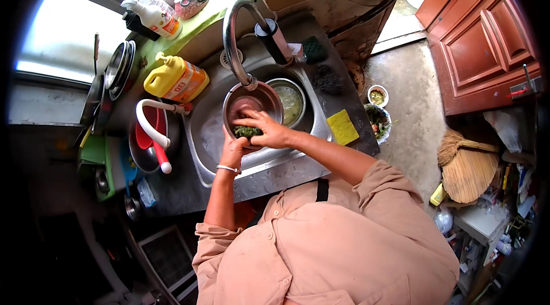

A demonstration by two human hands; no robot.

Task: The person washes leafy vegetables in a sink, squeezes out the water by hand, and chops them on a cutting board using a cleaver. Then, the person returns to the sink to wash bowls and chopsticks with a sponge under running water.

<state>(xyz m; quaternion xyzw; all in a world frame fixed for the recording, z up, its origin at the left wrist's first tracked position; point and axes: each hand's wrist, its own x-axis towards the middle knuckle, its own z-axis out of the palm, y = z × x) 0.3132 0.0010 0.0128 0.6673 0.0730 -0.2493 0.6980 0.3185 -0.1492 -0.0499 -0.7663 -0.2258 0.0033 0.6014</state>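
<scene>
A metal bowl [274,93] with reddish-brown tones is tilted over the sink under the faucet. My left hand [232,153] is closed on its near rim from the left. Inside the bowl my right hand [267,129] has its fingers bent over a dark green, rough clump [247,132]; whether that is leaves or a scouring pad I cannot tell. Behind and right of it, a second metal bowl [291,101] with cloudy liquid sits in the steel sink [201,159]. The curved faucet [228,30] ends just above the first bowl's far rim.
A yellow detergent jug [176,78] and a red dipper [153,124] in a pan stand left of the sink. A yellow cloth [342,127] and a dark green pad [314,50] lie on the right counter. Two bowls of scraps, a straw broom [470,173] and a red door [487,41] are farther right.
</scene>
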